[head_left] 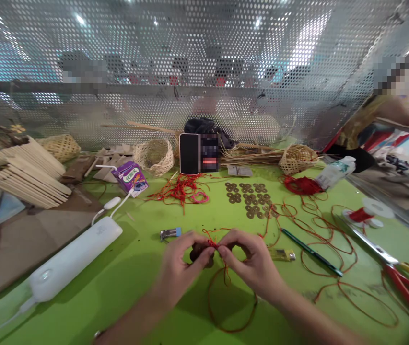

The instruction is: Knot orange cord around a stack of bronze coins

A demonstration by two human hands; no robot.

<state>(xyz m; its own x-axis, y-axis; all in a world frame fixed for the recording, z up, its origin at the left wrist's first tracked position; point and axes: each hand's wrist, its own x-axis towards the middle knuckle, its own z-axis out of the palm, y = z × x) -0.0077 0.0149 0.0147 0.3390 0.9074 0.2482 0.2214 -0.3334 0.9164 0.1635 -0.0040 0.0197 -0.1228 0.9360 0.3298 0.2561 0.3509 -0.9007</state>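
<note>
Both hands meet over the green table (146, 287), pinching a red cord (213, 243) that is knotted between the fingertips. Within the curl of my left hand (186, 258) sit dark round coins (196, 254), partly hidden by the fingers. My right hand (249, 261) grips the cord close to the knot with thumb and index finger. A long loop of the cord hangs below onto the table. Just beyond the left hand lies a blue-ended lighter (170, 233); a yellow lighter (282, 255) is beside the right hand.
Old coins (252, 199) lie in rows ahead. Loose red cord (312, 230), a green pen (312, 252), scissors (387, 261) and a spool (364, 213) are at right. A power strip (78, 256) and a purple drink carton (130, 178) stand left. Phones (189, 153) lean behind; a person is at far right.
</note>
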